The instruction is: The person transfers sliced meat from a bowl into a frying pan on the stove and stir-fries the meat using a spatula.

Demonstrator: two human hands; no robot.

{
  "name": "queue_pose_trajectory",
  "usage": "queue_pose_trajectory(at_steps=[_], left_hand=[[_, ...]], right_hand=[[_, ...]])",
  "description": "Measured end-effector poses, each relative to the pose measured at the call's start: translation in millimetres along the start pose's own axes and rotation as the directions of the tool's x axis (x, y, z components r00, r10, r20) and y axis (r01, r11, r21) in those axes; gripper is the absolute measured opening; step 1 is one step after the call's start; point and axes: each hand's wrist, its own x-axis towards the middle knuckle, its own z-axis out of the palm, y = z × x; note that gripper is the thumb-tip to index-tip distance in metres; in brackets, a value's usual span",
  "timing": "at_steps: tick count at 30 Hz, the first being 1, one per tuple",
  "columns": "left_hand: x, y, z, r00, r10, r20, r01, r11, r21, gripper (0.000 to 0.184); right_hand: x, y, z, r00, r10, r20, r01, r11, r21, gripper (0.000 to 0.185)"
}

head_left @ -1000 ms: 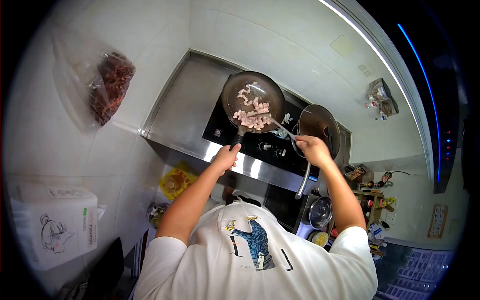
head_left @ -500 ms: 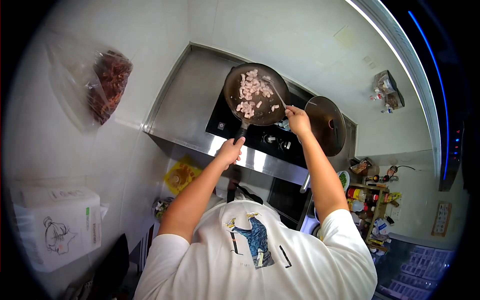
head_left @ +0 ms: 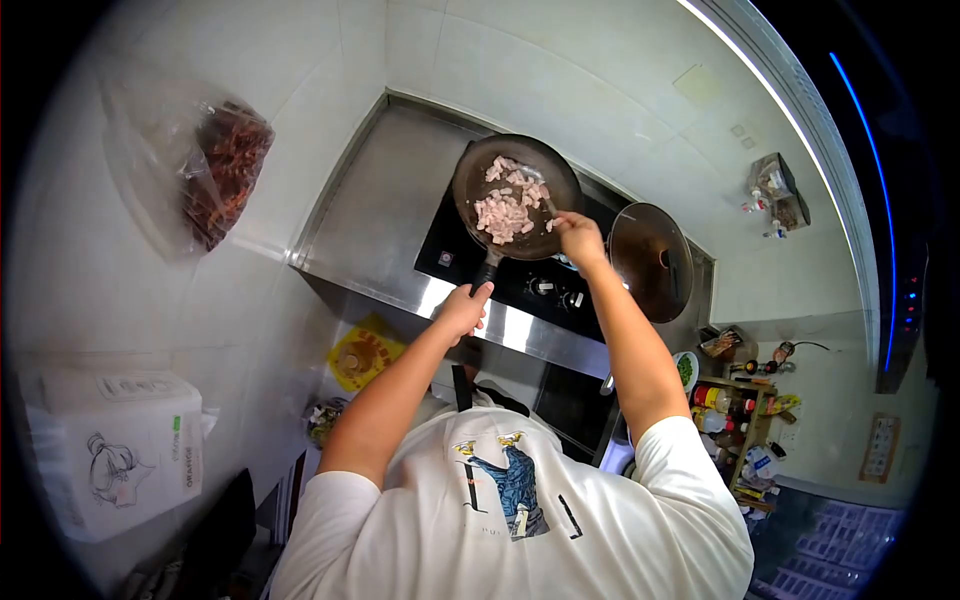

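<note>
A dark frying pan (head_left: 470,190) sits over the black gas stove (head_left: 440,235), tilted slightly towards me. Small pale pink pieces of meat (head_left: 505,215) lie in it, most of them heaped in its near half. My left hand (head_left: 463,310) is wrapped round the pan's black handle (head_left: 486,275). At the pan's right rim, my right hand (head_left: 580,240) grips a thin metal spatula (head_left: 551,208), whose head reaches in among the meat. Much of the spatula is hidden by the hand or too blurred to make out.
A large dark lid (head_left: 640,250) stands right of the pan, close to my right forearm. Steel counter (head_left: 360,190) borders the stove on the left. Bottles (head_left: 712,398) crowd a rack at right, near a bowl of chopped greens (head_left: 685,370). A bag of dried red chillies (head_left: 228,170) hangs at left.
My right hand has drawn the spatula nearer and slightly left. Meat from the far side has gathered in the near middle of the pan. My left hand keeps its hold.
</note>
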Motion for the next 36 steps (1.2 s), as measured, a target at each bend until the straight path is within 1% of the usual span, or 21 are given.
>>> queue_pose_trajectory(at_steps=[1,3,4,5,6,7,9,11,14,15,17,19,20,23,24,27,29,31,32,34,36], left_hand=[[-0.3,0.0,-0.4,1.000,0.001,0.009,-0.001,1.000,-0.001,0.042],[-1.2,-1.6,-1.0,1.000,0.010,0.011,-0.010,1.000,0.001,0.042],[-0.7,-1.7,-1.4,1.000,0.027,0.010,-0.027,1.000,-0.001,0.042],[1.1,-2.0,-1.8,0.999,0.031,0.009,-0.031,1.000,-0.004,0.042],[3.3,-3.8,-1.7,1.000,0.024,0.006,-0.024,1.000,-0.004,0.042],[4.9,-6.2,-1.0,1.000,0.015,0.003,-0.015,1.000,-0.004,0.043],[7.0,-9.6,-0.4,1.000,0.008,-0.002,-0.008,1.000,-0.001,0.043],[8.5,-8.9,0.3,1.000,-0.001,-0.009,0.001,1.000,0.007,0.043],[5.0,-6.6,-0.4,1.000,0.005,-0.009,-0.005,1.000,0.003,0.042],[2.7,-5.3,-0.5,1.000,-0.002,-0.004,0.002,1.000,0.009,0.042],[0.2,-0.1,-0.9,1.000,-0.003,0.000,0.003,1.000,0.008,0.043],[-0.1,-0.8,-1.5,1.000,0.001,0.012,-0.002,1.000,0.022,0.042],[-1.3,0.6,-1.3,1.000,-0.002,0.011,0.001,1.000,0.025,0.042],[-0.4,0.5,-1.8,1.000,-0.001,0.010,0.001,1.000,0.024,0.043],[1.5,-2.2,-2.2,1.000,-0.001,0.015,0.000,1.000,0.009,0.043],[-0.6,-1.5,-3.4,1.000,0.002,0.011,-0.003,1.000,0.022,0.042],[-0.2,0.3,-2.0,1.000,0.014,0.011,-0.014,1.000,0.028,0.042],[-0.6,0.4,-2.1,1.000,0.001,0.013,-0.001,1.000,0.002,0.042],[-1.0,0.4,-2.5,1.000,0.001,0.010,-0.001,1.000,-0.002,0.041],[-0.3,-1.5,-3.8,1.000,0.001,0.021,-0.001,1.000,0.004,0.041],[4.6,-0.9,-4.0,1.000,0.010,0.021,-0.010,1.000,-0.005,0.041]], right_hand=[[-15.5,-7.7,5.9,0.995,-0.097,0.035,0.099,0.993,-0.069,0.031],[-35.1,5.3,9.6,0.979,-0.161,0.127,0.180,0.971,-0.158,0.032],[-47.9,7.7,-4.1,0.962,-0.229,0.151,0.262,0.932,-0.252,0.032],[-62.5,1.6,-24.5,0.950,-0.205,0.235,0.269,0.919,-0.287,0.031],[-66.2,17.8,-40.7,0.933,-0.254,0.255,0.332,0.881,-0.338,0.031],[-80.5,1.6,-63.9,0.948,-0.159,0.277,0.266,0.874,-0.407,0.031],[-91.4,-10.2,-99.8,0.926,-0.246,0.287,0.366,0.775,-0.516,0.027],[-103.7,-34.7,-125.8,0.938,-0.204,0.279,0.335,0.735,-0.589,0.027],[-112.1,-41.0,-152.3,0.967,-0.076,0.242,0.189,0.853,-0.487,0.028],[-111.6,-38.4,-153.0,0.967,-0.076,0.242,0.189,0.853,-0.487,0.028],[-106.2,-28.7,-149.8,0.915,0.086,0.394,0.080,0.920,-0.385,0.028],[-91.5,-4.2,-109.7,0.943,-0.086,0.321,0.208,0.907,-0.366,0.027],[-81.3,-2.7,-90.1,0.956,-0.108,0.274,0.220,0.880,-0.421,0.027],[-60.5,-30.1,-66.5,0.993,-0.019,0.120,0.068,0.906,-0.418,0.029],[-52.4,-31.5,-60.3,0.992,-0.019,0.121,0.069,0.907,-0.415,0.029],[-26.9,1.2,-27.4,0.992,-0.121,0.022,0.122,0.961,-0.249,0.031],[-48.7,-7.7,-6.1,0.993,-0.113,0.022,0.114,0.936,-0.333,0.031],[-64.5,-5.8,-12.0,0.985,-0.144,0.095,0.171,0.889,-0.426,0.030],[-70.3,-6.1,-31.0,0.985,-0.115,0.126,0.159,0.887,-0.433,0.028],[-72.8,-4.3,-77.6,0.956,-0.164,0.244,0.251,0.886,-0.389,0.029],[-88.1,-19.7,-120.4,0.943,-0.124,0.308,0.255,0.865,-0.433,0.028]])
